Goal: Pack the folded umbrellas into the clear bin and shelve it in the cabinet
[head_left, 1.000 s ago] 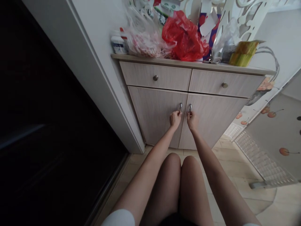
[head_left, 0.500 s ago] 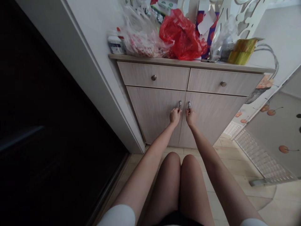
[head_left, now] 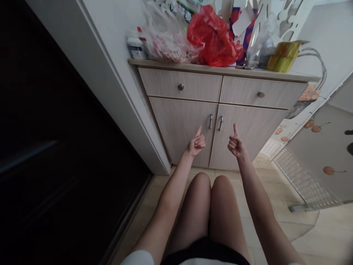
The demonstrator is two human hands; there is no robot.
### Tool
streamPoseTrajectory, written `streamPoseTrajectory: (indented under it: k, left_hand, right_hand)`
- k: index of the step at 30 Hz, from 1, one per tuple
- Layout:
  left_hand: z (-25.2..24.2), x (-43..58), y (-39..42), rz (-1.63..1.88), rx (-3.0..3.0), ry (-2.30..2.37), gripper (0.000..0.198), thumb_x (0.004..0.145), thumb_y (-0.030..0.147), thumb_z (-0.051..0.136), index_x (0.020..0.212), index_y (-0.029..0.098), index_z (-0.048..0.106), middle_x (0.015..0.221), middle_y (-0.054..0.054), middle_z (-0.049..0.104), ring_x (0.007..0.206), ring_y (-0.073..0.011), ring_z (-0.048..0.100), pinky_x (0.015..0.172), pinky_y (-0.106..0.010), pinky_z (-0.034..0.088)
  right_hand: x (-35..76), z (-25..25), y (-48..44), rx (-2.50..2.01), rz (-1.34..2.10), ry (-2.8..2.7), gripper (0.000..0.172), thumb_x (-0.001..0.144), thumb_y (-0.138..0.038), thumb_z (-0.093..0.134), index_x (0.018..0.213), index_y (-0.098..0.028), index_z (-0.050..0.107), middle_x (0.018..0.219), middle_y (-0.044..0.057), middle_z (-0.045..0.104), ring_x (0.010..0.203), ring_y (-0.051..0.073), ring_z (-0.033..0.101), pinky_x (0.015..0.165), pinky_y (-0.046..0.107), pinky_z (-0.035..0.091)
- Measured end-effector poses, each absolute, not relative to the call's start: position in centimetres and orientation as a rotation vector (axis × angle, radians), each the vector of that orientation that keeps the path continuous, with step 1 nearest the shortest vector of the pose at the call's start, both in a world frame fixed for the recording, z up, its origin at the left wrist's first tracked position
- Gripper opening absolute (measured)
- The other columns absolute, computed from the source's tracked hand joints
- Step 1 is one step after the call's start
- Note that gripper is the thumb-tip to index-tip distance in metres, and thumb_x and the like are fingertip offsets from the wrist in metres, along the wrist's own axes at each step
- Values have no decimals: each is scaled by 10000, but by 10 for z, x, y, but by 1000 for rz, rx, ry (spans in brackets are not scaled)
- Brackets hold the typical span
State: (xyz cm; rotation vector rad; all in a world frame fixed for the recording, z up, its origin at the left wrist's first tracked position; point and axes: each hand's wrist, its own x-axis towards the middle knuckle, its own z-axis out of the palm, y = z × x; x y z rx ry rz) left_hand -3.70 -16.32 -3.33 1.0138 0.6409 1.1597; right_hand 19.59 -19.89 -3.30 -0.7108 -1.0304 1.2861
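Both of my hands are off the handles, in front of a pale wood-grain cabinet [head_left: 180, 84] whose two doors are closed. My left hand [head_left: 196, 142] points with the index finger at the left door [head_left: 171, 117], its other fingers curled in with nothing in them. In the same pose, my right hand [head_left: 236, 142] has its index finger up before the right door [head_left: 256, 129]. Between the hands and slightly higher are the left metal handle [head_left: 211, 121] and the right metal handle [head_left: 221, 123]. Neither hand touches a handle.
On the cabinet top lie a red plastic bag [head_left: 212, 38], a clear plastic bag [head_left: 171, 40], a white jar [head_left: 136, 48] and a yellow-green package [head_left: 284, 57]. A dark doorway [head_left: 55, 147] is at left. A cherry-patterned panel [head_left: 317, 158] stands at right.
My hands have let go of the two door handles and moved apart and slightly down. Their index fingers are now extended. The doors remain closed.
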Motion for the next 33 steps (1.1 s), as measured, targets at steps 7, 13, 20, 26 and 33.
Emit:
streamPoseTrajectory:
  k: [7,13,20,26,33]
  left_hand:
    - [-36,-19,-181,1325,870,568,467,994,146,354,1385,308,551,525,100,119,376,-76,85,400,-176,213]
    - [-39,-18,-169,1274,913,600,435,983,173,412,1376,293,554,499,113,183,357,-66,121,408,-181,237]
    - [-29,1,-111,1275,1369,1141,469,896,187,597,1361,176,537,926,-67,713,737,-137,642,735,-282,491]
    - [-12,38,-73,1298,1888,1551,253,896,209,635,1136,131,653,1075,-171,705,1038,-246,662,876,-311,465]
    - [-25,41,-90,1276,1946,1632,243,1008,256,435,1098,139,628,1002,-170,710,927,-239,679,787,-293,462]
  right_hand:
    - [191,-45,-207,-558,1324,-909,612,843,-251,588,1432,-348,455,516,-149,85,411,73,19,400,204,52]
    - [192,-53,-196,-669,1254,-962,630,876,-336,574,1479,-369,395,519,-140,150,403,86,92,413,194,108]
    - [190,-47,-146,-1405,319,-1285,574,872,-542,564,1279,-141,613,946,91,642,751,166,566,721,300,467]
    - [161,-31,-98,-1568,44,-1467,381,932,-428,522,1158,-142,633,1020,144,677,898,234,620,831,357,460]
    - [140,-38,-101,-1625,93,-1365,316,1001,-326,354,1115,-143,586,951,124,664,830,215,616,768,331,455]
